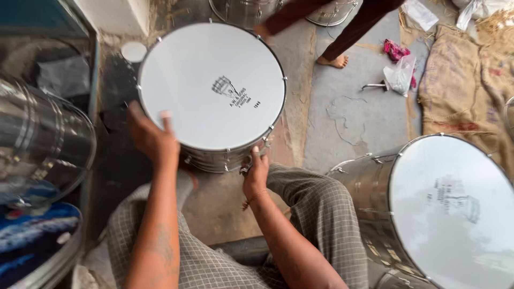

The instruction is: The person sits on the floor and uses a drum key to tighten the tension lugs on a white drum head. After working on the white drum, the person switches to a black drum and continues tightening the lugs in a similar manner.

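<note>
Gripping the steel drum [211,88] w/ both hands, the person sits w/ it tilted so the white head faces up, upper centre of the frame, its shell down on the floor [342,115] btwn the knees. Left hand [151,136] lies on the head's lower-left edge, fingers spread flat over the rim. Right hand [256,174] is closed round the shell's lower-right side, by a tension rod. To do this well, I reckon: keep the left palm light on the skin, take the weight on the right, turn in small steps so the rim stays level. A second drum [439,214] lies at lower right, well apart. Someone's bare foot [333,61] stands near, top centre.
</note>
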